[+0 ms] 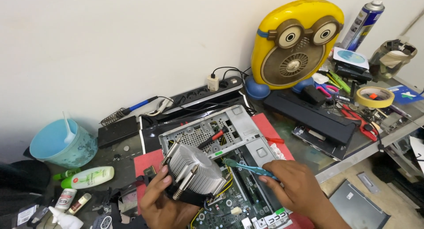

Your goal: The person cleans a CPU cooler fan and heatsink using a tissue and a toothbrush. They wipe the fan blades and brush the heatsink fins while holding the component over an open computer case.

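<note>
A person's left hand (161, 198) is gripping a round aluminium heatsink (193, 169), fingers (164, 172) closed around its lower left edge, and holding it tilted above an opened desktop computer case (240, 127). The heatsink is showing a fan of thin silver fins radiating from a solid core, with spring-loaded mounting screws (185, 182) sticking out at its corners and a dark base underneath. The right hand (298, 187) is closing its fingers on a teal-handled brush (249, 168), whose tip is pointing at the heatsink's right side, just beside the fins. The case is lying on a red mat (143, 162) on the cluttered desk (362, 143), its green circuit board (225, 204) exposed below the hands. A yellow cartoon-faced fan (297, 41) is standing by the wall behind.
</note>
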